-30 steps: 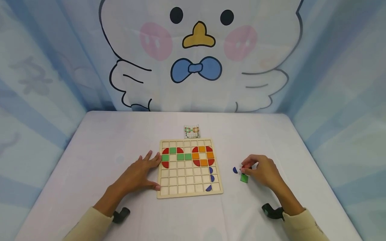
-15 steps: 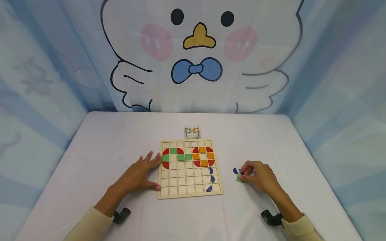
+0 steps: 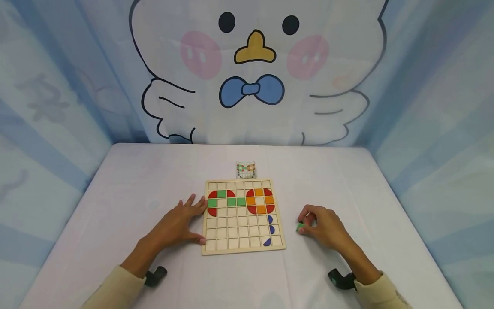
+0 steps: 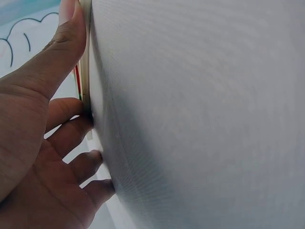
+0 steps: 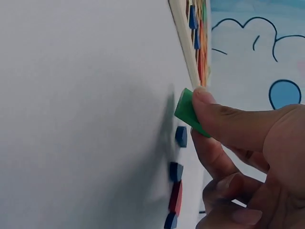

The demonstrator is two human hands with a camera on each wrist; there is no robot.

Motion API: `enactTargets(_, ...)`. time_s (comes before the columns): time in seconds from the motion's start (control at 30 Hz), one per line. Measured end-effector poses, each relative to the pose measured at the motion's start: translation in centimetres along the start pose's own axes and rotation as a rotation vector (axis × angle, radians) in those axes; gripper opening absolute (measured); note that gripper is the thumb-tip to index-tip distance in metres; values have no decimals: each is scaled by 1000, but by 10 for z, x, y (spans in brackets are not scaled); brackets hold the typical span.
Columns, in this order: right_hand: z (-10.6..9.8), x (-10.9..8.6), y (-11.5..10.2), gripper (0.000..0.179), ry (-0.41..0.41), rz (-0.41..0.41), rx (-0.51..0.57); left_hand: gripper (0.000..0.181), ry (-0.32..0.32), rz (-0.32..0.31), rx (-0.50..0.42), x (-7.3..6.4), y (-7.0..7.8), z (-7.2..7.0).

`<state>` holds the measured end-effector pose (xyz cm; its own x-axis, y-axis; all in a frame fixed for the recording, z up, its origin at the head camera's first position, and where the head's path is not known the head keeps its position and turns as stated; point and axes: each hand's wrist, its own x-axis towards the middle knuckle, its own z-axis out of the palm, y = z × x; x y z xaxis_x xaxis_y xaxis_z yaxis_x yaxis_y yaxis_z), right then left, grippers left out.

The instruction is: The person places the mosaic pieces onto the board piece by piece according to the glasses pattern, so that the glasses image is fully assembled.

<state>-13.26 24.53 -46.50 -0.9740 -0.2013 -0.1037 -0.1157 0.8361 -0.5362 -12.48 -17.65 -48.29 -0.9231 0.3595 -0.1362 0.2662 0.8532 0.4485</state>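
Note:
A wooden grid board (image 3: 231, 232) lies on the table with red, green, orange and blue pieces set in its cells. My left hand (image 3: 175, 225) rests at its left edge with fingers spread; in the left wrist view, the thumb (image 4: 69, 33) touches the board's rim. To the right of the board, my right hand (image 3: 326, 227) pinches a green square block (image 5: 187, 107) between thumb and fingers. Past that hand, the right wrist view has blue pieces (image 5: 181, 137) and a red piece (image 5: 176, 198) on the cloth; in the head view the hand covers them.
A small pattern card (image 3: 245, 170) stands just behind the board. Several blue pieces (image 3: 272, 230) sit in the board's right columns. Behind the white table (image 3: 154, 171) hangs a curtain (image 3: 251, 122) with a cartoon print.
My right hand has drawn left toward the board and taken hold of the green block, which lay on the cloth a second ago. The left hand stays at the board's edge.

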Motion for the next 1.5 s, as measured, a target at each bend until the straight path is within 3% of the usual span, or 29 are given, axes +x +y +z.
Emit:
enactTargets(0.37, 22, 23, -58, 16, 19, -54, 89, 119, -3, -7, 12, 1, -1, 3)
enactTargets(0.67, 48, 49, -106, 20, 25, -182, 198, 119, -7, -23, 3, 1, -1, 3)
enactTargets(0.87, 64, 68, -128, 20, -7, -264, 172, 120, -15, -12, 11, 1, -2, 3)
enactTargets(1.13, 85, 88, -143, 20, -58, -270, 108, 120, -19, -2, 5, 2, -3, 2)
enactTargets(1.5, 96, 93, -155, 19, -99, -246, 31, 119, -11, -6, -1, 0, -2, 0)
